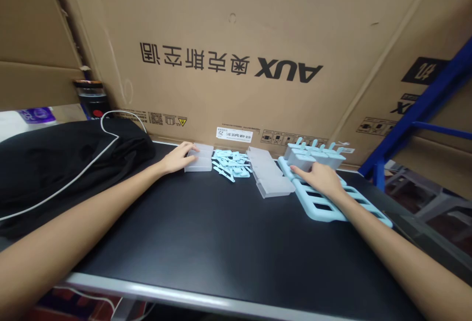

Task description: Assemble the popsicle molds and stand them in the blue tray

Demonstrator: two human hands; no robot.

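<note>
My left hand [180,158] grips the left end of a translucent compartmented plastic mould [204,160], its fingers bent over the top. Beside that mould lies a loose pile of light blue ice pop sticks [232,163]. More translucent moulds [265,169] lie to the right of the pile. My right hand [323,179] is closed at the front of a group of ice pop moulds [302,160] with blue sticks standing up from them. Its thumb points left and the other fingers are partly hidden. Under this hand is a light blue slotted rack [320,211].
A large cardboard box [221,26] stands along the back of the black table [221,242]. At left lie a black cloth [73,163] and a white cable [84,168], with a dark jar [92,99] behind. A blue metal frame [416,109] rises at right.
</note>
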